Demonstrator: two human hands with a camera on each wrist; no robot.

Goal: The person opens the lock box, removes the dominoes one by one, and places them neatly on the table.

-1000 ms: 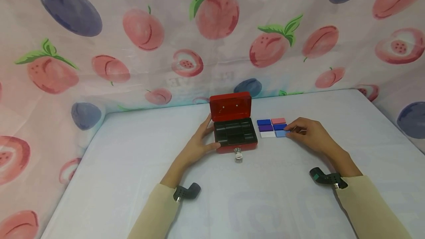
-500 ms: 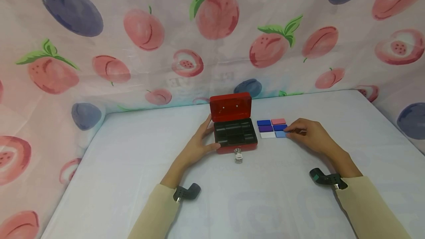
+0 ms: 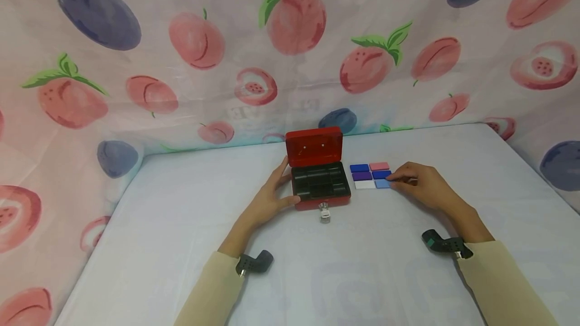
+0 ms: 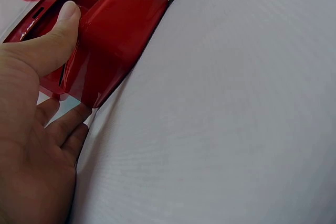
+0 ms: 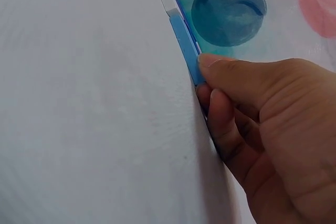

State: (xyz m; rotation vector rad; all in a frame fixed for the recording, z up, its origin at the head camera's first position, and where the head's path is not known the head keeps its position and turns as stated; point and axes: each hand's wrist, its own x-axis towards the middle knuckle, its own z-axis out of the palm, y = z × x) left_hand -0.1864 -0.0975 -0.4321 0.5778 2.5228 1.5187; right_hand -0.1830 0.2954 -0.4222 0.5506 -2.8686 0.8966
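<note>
My left hand (image 3: 264,204) holds the left side of a red cash box (image 3: 322,202), its lid raised and a black compartment tray inside. In the left wrist view the thumb lies on the rim of the cash box (image 4: 110,40), with the other fingers near its outer wall. My right hand (image 3: 419,185) pinches the right end of a light blue block (image 3: 382,183) between thumb and fingers; the right wrist view shows this light blue block (image 5: 184,45) lying on the table. Beside it are a white block (image 3: 364,184), a purple block (image 3: 361,176) and several others.
Two dark blue blocks and a pink block (image 3: 379,166) complete the two columns right of the box. A key stands in the lock (image 3: 324,213) at the box's front. White cloth covers the table (image 3: 344,275); a fruit-print curtain (image 3: 290,89) hangs behind it.
</note>
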